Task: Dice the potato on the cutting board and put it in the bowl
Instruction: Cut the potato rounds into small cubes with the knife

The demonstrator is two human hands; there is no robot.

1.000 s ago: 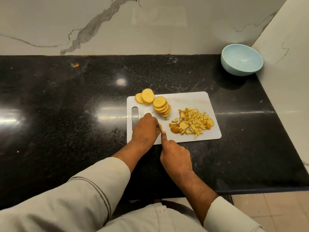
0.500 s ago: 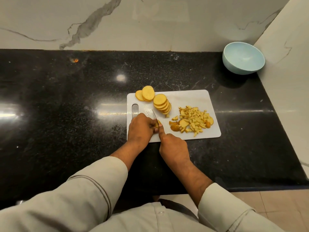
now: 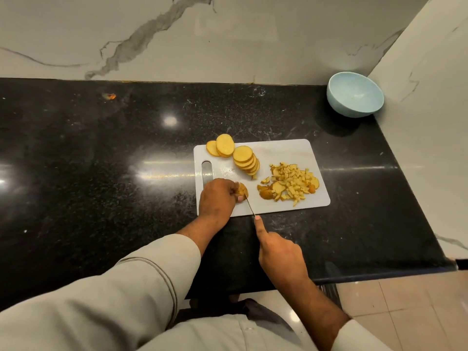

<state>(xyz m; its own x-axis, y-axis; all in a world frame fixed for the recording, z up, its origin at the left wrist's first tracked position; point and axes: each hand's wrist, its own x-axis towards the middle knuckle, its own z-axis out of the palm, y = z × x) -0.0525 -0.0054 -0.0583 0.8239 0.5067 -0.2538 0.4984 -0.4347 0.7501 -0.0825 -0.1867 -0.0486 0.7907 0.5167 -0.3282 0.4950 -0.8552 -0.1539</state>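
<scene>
Glossy black speckled bench (image 3: 101, 173) fills the frame's middle. White cutting board (image 3: 286, 153) lies flat right of centre. Pale blue bowl (image 3: 354, 97) sits in the upper right corner, well apart from it. Small orange scrap (image 3: 111, 96) upper left.

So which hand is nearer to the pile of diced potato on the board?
Left. The left hand rests on the cutting board, holding a potato piece just left of the diced pile. The right hand, gripping the knife, is off the board, nearer the person.
</scene>
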